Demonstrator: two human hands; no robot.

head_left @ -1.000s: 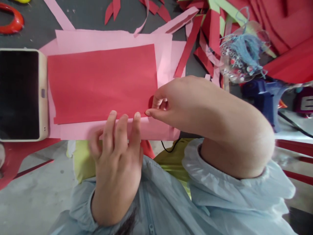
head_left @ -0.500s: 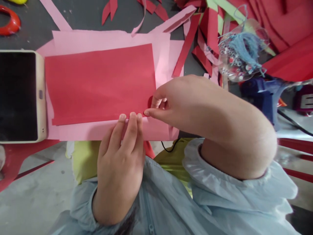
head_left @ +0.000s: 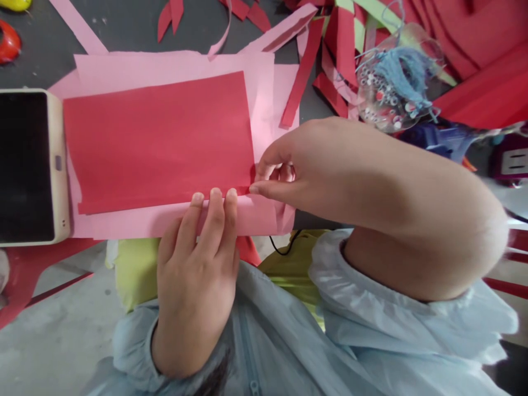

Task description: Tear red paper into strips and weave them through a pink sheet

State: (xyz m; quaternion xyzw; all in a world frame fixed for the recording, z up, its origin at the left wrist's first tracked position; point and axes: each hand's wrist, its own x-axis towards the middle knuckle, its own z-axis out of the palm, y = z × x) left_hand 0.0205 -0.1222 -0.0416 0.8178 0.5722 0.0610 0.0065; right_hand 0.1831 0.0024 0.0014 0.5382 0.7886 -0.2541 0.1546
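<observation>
A sheet of red paper point(head_left: 160, 137) lies over larger pink paper point(head_left: 264, 110), with a narrow fold along its near edge. My left hand point(head_left: 198, 275) rests palm down with its fingers stretched out, several fingertips pressing that folded edge towards the right end. At the sheet's near right corner, my right hand point(head_left: 292, 165) pinches the red paper between thumb and forefinger. Its other fingers are curled and partly hidden.
A phone point(head_left: 60, 165) with a pale case borders the paper on the left. Red and pink strips point(head_left: 303, 71) are scattered behind. To the right are a clear bag of beads and blue thread point(head_left: 398, 82), a blue tool point(head_left: 439, 137) and red sheets point(head_left: 487, 93). Orange-red handle point(head_left: 8, 41), far left.
My left fingers have drawn closer together and settled on the folded edge. The right hand has shifted slightly right to the corner, its elbow moving outward. The view has also shifted a little.
</observation>
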